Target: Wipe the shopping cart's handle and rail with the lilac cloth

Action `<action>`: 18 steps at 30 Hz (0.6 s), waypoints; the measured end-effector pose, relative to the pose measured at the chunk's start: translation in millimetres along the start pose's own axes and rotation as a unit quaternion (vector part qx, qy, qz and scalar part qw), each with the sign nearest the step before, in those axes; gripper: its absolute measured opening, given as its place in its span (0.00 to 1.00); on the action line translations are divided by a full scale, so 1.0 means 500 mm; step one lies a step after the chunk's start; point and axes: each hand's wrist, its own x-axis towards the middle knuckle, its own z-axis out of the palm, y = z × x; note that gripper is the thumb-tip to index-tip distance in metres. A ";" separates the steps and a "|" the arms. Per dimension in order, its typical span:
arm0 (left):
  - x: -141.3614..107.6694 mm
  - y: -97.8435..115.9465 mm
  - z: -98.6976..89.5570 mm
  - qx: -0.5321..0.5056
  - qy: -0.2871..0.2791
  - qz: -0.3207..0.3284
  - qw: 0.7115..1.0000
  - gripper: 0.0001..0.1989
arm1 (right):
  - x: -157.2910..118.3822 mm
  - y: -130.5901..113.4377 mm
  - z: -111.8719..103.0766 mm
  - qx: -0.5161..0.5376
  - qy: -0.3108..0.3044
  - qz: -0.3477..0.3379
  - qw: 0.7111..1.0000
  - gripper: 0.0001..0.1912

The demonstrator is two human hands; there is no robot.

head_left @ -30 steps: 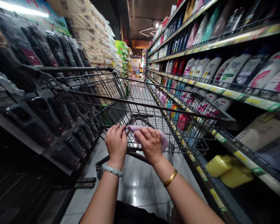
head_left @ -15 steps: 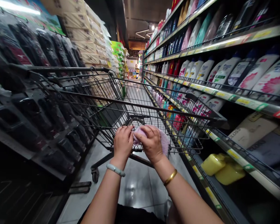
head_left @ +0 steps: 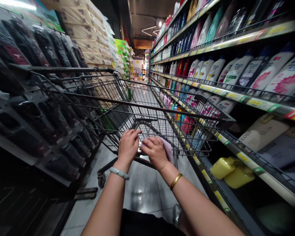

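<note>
A pale green bangle point(head_left: 119, 173), gold bangle point(head_left: 176, 181) and black clothing point(head_left: 145, 225) are worn.

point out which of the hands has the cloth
The right hand, with the gold bangle on its wrist, has the lilac cloth; the left hand, with the pale bangle, shows none.

From my end I see a glossy grey tiled floor point(head_left: 140, 190), with a black wire shopping cart point(head_left: 147, 107) standing on it by its casters point(head_left: 101, 180). Along the right I have a shelving unit point(head_left: 260, 104), its edges lined with price strips. On one shelf I make out white shampoo bottles point(head_left: 287, 82) upright in a row behind a low wire rail; a teal bottle point(head_left: 215, 26) stands on the shelf above. Lower down rests a beige pack marked GLOSS point(head_left: 263, 129), and two yellow bottles point(head_left: 222, 167) sit on the bottom shelf.
</note>
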 end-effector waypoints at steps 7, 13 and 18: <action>0.001 -0.001 -0.003 0.002 -0.002 -0.016 1.000 0.14 | -0.003 -0.003 -0.008 -0.015 0.007 0.005 1.000 0.07; 0.000 0.009 -0.005 0.020 0.001 -0.033 0.999 0.13 | -0.020 0.016 -0.005 -0.041 0.052 0.011 0.998 0.04; 0.000 0.010 -0.002 0.033 -0.005 -0.036 0.999 0.13 | 0.003 0.019 -0.033 -0.027 0.079 0.011 0.996 0.04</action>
